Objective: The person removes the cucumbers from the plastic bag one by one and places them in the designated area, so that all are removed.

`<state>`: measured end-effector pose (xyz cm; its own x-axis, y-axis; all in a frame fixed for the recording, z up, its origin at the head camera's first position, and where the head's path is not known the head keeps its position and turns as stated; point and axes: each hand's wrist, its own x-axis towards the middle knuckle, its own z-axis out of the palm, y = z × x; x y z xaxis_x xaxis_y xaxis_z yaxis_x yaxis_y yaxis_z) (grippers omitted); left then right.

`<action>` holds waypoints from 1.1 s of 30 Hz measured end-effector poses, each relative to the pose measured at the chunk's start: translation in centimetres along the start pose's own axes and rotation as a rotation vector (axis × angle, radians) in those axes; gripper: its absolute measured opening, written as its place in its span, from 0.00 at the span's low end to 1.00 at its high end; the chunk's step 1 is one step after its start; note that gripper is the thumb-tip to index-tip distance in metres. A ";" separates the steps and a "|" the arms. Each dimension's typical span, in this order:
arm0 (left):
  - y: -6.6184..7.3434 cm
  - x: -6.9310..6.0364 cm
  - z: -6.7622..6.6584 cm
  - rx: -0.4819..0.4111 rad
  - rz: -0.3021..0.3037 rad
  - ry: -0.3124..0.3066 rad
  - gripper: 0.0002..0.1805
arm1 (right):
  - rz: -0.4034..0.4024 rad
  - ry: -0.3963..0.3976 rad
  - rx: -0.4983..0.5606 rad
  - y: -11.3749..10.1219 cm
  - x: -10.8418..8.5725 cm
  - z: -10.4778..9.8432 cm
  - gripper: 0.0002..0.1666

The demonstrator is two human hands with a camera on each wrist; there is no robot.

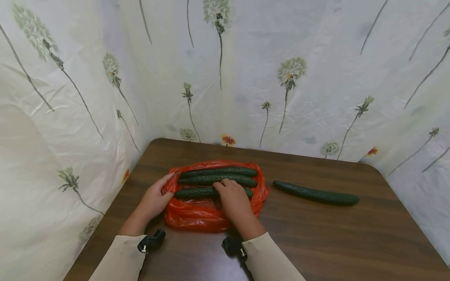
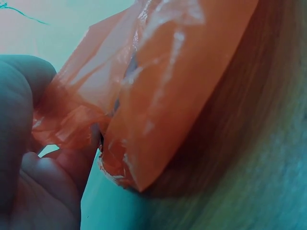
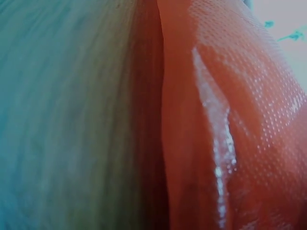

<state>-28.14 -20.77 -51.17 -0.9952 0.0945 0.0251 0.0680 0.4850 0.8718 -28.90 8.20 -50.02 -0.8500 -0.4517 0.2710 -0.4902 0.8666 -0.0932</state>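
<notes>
Flower-printed sheeting (image 1: 246,101) hangs behind and beside a brown, wood-grained desk (image 1: 369,238). On it sits an open red plastic bag (image 1: 197,221) with three cucumbers (image 1: 200,180) lying side by side inside. At the bag's left edge, the left hand (image 1: 157,198) has its grip pinching the plastic. Over the opening, the right hand (image 1: 234,198) curls its grip around the nearest cucumber (image 1: 195,193). Apart, right of the bag, lies a fourth cucumber (image 1: 316,194).
</notes>
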 end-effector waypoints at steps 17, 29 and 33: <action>0.0 0.0 0.0 0.004 0.008 0.004 0.37 | -0.006 0.055 -0.005 0.5 -0.5 -1.2 0.37; 0.1 -0.2 -0.1 -0.001 0.002 -0.007 0.37 | 0.003 0.103 -0.001 0.5 -1.0 -2.3 0.29; 0.1 -0.1 -0.1 -0.002 0.009 -0.003 0.36 | -0.006 0.126 0.003 0.4 -1.3 -2.5 0.27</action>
<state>-28.03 -20.80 -51.06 -0.9943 0.1015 0.0316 0.0769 0.4823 0.8726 -27.49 9.66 -48.05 -0.8164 -0.4262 0.3896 -0.4956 0.8634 -0.0940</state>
